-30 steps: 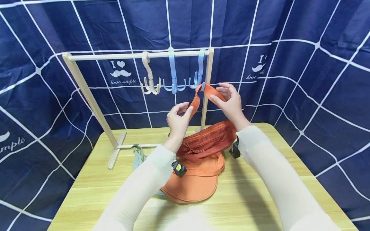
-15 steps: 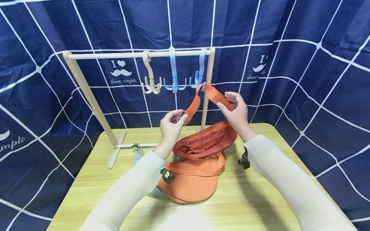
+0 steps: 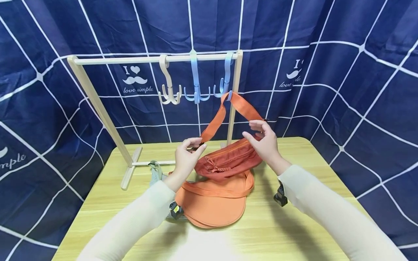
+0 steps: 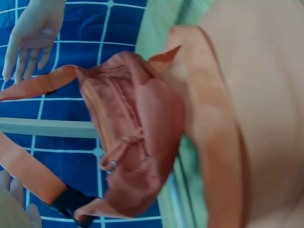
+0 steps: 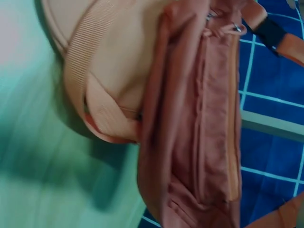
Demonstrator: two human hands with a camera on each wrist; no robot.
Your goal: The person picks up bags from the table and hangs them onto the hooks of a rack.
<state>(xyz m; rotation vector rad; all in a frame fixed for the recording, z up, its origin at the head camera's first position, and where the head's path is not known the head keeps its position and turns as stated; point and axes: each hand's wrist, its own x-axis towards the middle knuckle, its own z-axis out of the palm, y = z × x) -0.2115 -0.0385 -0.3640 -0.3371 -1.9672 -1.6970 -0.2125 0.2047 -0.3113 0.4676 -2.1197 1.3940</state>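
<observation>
A dark blue curtain with white lines encloses the scene, and a rack stands at the back of a pale wood surface. From the rack's right hook a red bag hangs by its orange strap, above an orange item on the surface; whether the two touch, I cannot tell. The left hand is loosely bent beside the strap near the buckle, with no clear pinch on it. The right hand is spread, thumb apart, just beside the strap's other side.

The bag looks soft and fairly light, likely to sag and swing. The strap seems flat, pliable webbing that could slide on the hook; the buckle looks stiff. The strap's two sides would probably give surer hold than the yielding pouch.
</observation>
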